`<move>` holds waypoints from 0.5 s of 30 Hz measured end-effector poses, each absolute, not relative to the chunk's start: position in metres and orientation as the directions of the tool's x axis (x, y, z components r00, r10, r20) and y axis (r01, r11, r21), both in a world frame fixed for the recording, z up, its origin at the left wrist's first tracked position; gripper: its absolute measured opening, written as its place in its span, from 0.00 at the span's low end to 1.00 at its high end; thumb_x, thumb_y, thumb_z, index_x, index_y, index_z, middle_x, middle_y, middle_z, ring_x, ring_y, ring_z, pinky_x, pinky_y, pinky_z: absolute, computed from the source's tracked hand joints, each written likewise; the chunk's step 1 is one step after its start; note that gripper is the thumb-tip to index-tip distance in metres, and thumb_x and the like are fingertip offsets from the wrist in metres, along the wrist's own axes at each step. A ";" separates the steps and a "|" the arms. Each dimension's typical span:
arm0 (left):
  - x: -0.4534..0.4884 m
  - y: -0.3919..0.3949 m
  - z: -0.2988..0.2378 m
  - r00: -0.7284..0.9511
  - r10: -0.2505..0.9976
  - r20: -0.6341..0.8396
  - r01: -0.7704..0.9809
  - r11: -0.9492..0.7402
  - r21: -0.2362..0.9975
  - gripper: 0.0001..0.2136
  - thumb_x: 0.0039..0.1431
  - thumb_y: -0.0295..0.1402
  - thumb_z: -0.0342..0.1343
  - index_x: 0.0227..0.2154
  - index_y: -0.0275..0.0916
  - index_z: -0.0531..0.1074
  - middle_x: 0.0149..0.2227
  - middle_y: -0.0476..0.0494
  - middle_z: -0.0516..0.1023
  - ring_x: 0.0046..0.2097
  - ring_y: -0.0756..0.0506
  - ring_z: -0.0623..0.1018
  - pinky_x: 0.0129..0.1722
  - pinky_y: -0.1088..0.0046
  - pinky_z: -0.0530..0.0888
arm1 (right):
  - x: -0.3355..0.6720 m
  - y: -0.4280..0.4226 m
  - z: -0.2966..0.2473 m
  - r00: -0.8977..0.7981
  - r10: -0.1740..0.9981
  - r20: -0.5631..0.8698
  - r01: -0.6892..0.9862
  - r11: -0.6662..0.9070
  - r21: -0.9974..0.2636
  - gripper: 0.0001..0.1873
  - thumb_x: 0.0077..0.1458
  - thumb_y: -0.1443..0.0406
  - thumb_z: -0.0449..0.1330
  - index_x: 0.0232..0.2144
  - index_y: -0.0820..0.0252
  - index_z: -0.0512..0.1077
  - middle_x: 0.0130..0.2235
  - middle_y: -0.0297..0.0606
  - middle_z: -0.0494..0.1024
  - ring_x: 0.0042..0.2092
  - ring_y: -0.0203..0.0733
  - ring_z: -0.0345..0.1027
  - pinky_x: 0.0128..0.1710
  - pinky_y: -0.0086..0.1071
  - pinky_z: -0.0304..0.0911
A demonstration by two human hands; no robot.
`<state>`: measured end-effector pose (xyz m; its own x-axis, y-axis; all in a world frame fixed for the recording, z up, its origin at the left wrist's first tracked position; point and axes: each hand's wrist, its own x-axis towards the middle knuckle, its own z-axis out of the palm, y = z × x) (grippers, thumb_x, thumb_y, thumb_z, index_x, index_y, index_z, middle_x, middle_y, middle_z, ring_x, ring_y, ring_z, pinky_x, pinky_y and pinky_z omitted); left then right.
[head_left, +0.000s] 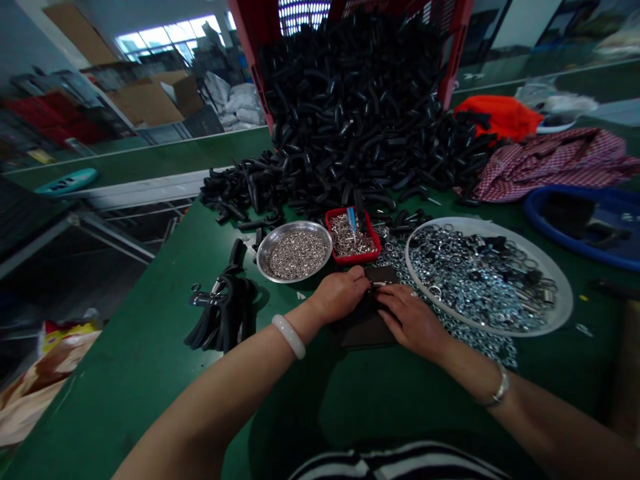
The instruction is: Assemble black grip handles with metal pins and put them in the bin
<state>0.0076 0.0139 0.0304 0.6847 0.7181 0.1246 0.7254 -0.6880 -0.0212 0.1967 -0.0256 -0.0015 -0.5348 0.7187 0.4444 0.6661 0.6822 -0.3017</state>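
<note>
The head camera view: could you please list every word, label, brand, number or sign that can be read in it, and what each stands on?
No text can be read clearly in this view.
The teal oval object at the left has dark marks, too small and blurred to read.
The yellow and red bag at lower left has printing, too blurred to read.

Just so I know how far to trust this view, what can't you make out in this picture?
From the head view:
The small metal piece at the left hand and right hand: partly hidden by the fingers, too small to identify.
The red crate: cut off by the top edge, its inside hidden by black curved pieces.
The dark items in the blue basin: too dark to identify.
</note>
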 end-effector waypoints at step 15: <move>0.001 0.012 0.023 0.716 0.668 0.201 0.677 -0.735 0.033 0.10 0.60 0.32 0.43 0.36 0.37 0.69 0.36 0.44 0.70 0.32 0.49 0.72 0.27 0.75 0.68 | 0.197 -0.025 -0.004 -0.538 0.701 0.468 0.645 0.700 -0.307 0.12 0.54 0.69 0.53 0.41 0.64 0.67 0.44 0.47 0.69 0.49 0.48 0.61 0.49 0.46 0.61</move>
